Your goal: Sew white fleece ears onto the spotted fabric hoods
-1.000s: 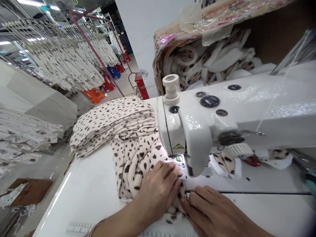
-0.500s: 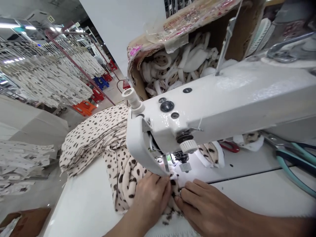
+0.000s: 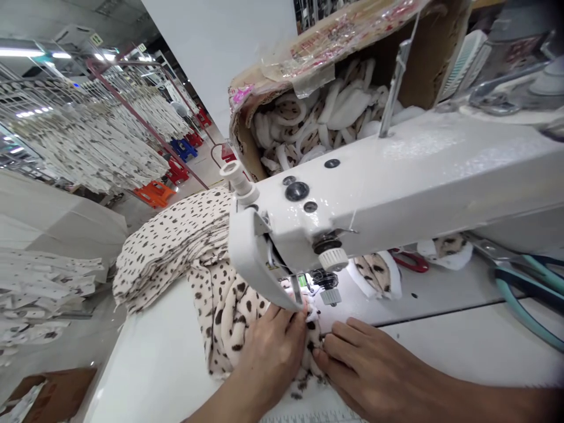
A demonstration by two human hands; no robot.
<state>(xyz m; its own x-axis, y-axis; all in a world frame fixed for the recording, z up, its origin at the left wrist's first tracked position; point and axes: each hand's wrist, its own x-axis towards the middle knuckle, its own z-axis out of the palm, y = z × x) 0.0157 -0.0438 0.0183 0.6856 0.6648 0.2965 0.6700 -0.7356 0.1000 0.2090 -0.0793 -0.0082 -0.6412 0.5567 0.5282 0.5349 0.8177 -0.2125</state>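
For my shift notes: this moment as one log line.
left hand | right hand | both on spotted fabric | beside sewing machine head

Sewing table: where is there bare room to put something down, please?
Bare white table lies between the right hand and the teal-handled tool, and left of the spotted fabric. Crowded: around the presser foot, beside the left hand.

Sewing table under spotted fabric

The sewing machine arm hides the bottom of the cardboard box.
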